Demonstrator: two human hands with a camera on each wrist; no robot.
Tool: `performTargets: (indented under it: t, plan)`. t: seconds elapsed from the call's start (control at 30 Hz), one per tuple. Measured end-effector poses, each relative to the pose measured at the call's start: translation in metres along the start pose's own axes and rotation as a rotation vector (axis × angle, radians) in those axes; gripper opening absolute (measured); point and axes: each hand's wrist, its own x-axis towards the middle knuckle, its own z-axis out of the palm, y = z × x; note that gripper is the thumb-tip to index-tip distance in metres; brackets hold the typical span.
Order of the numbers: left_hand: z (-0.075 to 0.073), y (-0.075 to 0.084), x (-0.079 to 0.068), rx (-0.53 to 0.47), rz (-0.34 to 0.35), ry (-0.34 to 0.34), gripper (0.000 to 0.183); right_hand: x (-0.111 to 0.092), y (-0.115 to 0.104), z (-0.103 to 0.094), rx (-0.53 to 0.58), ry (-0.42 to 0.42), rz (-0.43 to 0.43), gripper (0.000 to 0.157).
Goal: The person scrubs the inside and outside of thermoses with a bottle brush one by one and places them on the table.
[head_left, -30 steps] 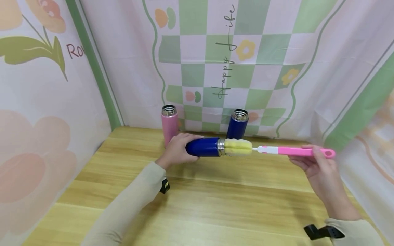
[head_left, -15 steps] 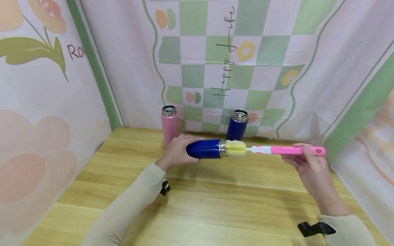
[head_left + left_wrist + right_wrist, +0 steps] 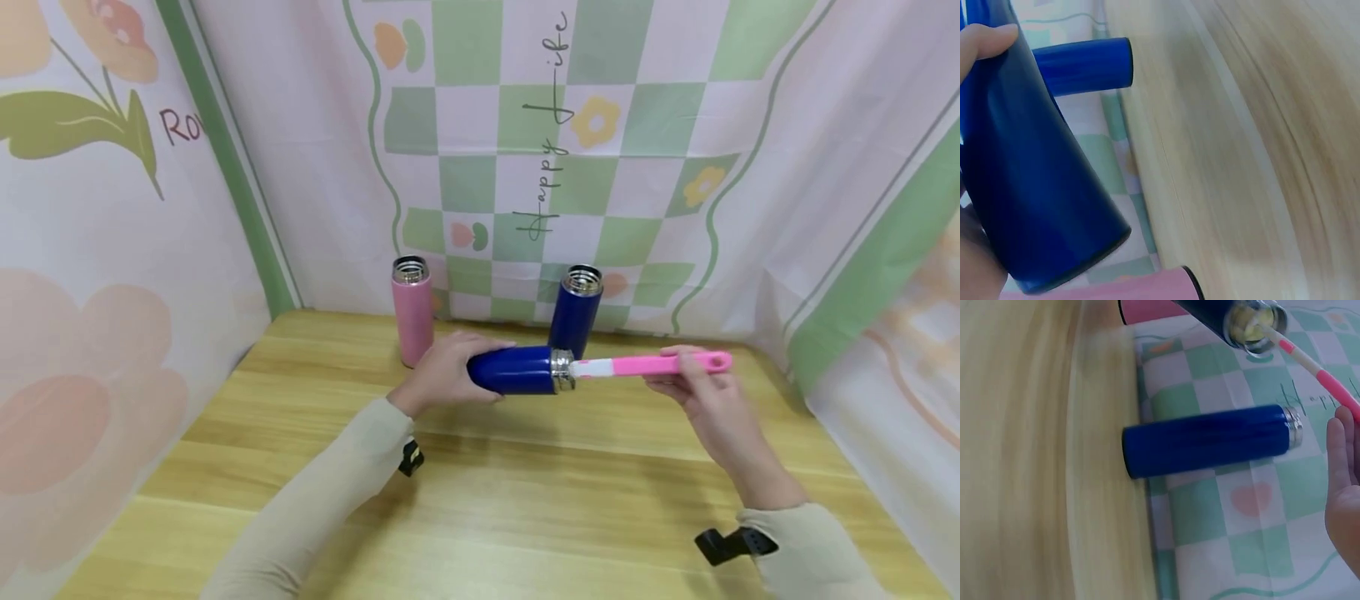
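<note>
My left hand [image 3: 450,373] grips a dark blue bottle [image 3: 517,370] round its base end, holding it on its side above the table with its steel mouth to the right. With my right hand [image 3: 712,408] I pinch the pink handle of a bottle brush [image 3: 652,365]. The brush's yellow sponge head [image 3: 1251,326] is inside the bottle's mouth in the right wrist view, and only the white and pink shaft stays outside. In the left wrist view the held bottle [image 3: 1041,169] slants across, its flat base toward the lower middle.
A pink bottle [image 3: 413,312] stands uncapped at the back of the wooden table [image 3: 525,508], just behind my left hand. Another blue bottle [image 3: 576,312], also uncapped, stands behind the held one. A patterned curtain [image 3: 540,167] hangs along the table's back edge.
My right hand has moved left, pushing the brush's yellow sponge from the bottle's mouth to inside it. The left hand and its bottle have shifted slightly right.
</note>
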Motion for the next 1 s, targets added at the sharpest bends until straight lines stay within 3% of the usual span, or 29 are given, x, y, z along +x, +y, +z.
performTargets:
  t: [0.13,0.3,0.67,0.8,1.0]
  plan:
    - [0.003,0.008,0.006,-0.032,0.041,-0.045,0.077,0.004,0.011,0.019,-0.136,0.000,0.099,0.027]
    - [0.000,0.012,0.007,-0.058,-0.018,-0.044,0.076,0.007,0.014,0.026,-0.108,0.032,0.123,0.025]
    - [-0.008,0.003,-0.001,-0.032,-0.090,-0.044,0.074,0.007,0.006,0.008,0.113,-0.008,-0.004,0.037]
    - [-0.012,0.002,-0.003,-0.032,-0.104,-0.046,0.074,0.006,0.003,0.004,0.131,0.005,-0.011,0.038]
    - [-0.016,-0.001,-0.003,0.053,-0.086,-0.096,0.075,0.005,-0.004,0.002,0.107,0.011,-0.021,0.039]
